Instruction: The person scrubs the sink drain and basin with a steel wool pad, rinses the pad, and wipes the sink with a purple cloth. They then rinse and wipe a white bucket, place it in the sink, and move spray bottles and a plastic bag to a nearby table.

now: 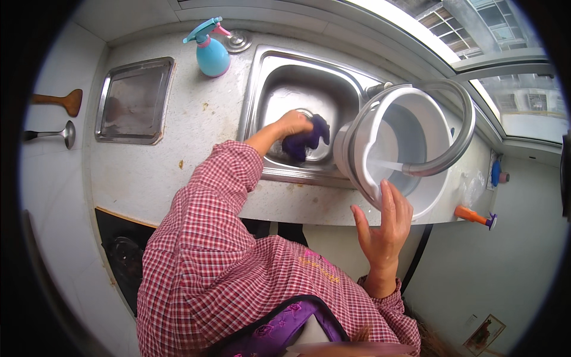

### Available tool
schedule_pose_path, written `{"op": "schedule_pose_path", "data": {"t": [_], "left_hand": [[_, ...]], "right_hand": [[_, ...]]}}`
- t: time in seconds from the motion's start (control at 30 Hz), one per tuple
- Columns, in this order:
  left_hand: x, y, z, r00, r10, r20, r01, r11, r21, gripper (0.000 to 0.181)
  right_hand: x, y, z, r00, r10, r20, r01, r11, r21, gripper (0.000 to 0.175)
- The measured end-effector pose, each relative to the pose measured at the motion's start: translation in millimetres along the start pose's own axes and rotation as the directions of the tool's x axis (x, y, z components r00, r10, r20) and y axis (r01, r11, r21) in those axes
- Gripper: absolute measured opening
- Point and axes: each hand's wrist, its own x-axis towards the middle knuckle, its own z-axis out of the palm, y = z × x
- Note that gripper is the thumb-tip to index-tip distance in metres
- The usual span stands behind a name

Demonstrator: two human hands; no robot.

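Observation:
In the head view my left hand [292, 125] reaches into the stainless steel sink [308, 82] and grips a bunched dark purple cloth [317, 134]. Part of the cloth hangs down over the drain area. My right hand [386, 232] is raised with its fingers apart and holds nothing. Its fingertips are at the near rim of a white and grey bucket [406, 129]; whether they touch it I cannot tell. The bucket is tilted in view at the sink's right side. A grey flexible faucet hose [461, 138] curves over it, and water runs from its end into the bucket.
A blue spray bottle [213, 58] and a metal sink strainer [237, 41] stand behind the sink's left corner. Further left lies a metal tray [136, 102]. A wooden spatula [71, 101] and a ladle [67, 134] hang on the wall. An orange spray nozzle [473, 216] shows at right.

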Motion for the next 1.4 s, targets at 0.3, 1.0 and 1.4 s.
{"op": "schedule_pose_path", "data": {"t": [0.3,1.0,1.4], "left_hand": [[-29.1,82.8,-52.4,0.941,0.326,-0.094,-0.324,0.780,-0.536,0.014],[69.5,-27.4,3.6,0.985,-0.127,-0.115,0.170,0.641,0.748,0.053],[127.2,-6.9,73.2,0.955,0.252,-0.157,-0.074,0.713,0.697,0.043]], "right_hand": [[1.7,-0.8,5.3,0.998,0.028,0.049,-0.030,0.998,0.049,0.067],[-7.0,14.3,19.9,0.983,0.019,0.182,-0.012,0.999,-0.043,0.077],[-2.1,11.7,23.0,0.975,0.017,0.224,0.001,0.997,-0.078,0.081]]}}
